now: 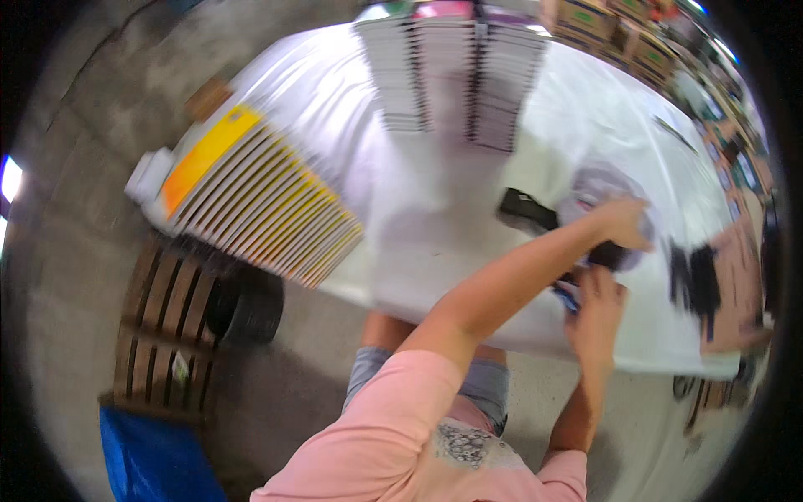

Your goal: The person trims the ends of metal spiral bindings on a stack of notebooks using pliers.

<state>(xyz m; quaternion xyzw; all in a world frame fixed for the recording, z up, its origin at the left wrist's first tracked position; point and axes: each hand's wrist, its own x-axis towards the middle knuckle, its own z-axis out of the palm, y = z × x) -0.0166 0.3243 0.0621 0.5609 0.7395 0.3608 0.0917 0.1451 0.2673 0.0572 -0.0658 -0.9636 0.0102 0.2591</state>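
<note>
Pink sleeve (376,422) looms; left fingers (636,235) and right fingers (600,283) flank dark object (607,255), grip unclear.

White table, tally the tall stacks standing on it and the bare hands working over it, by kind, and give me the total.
Yellow-orange-covered stack: 1
Pale-edged stacks along the far side, left, middle and right: 3
Bare hands, left hand and right hand: 2
Total: 6

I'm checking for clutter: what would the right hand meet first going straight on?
Probably the dark item just ahead of the right hand; blur leaves depth and contact unclear.
</note>
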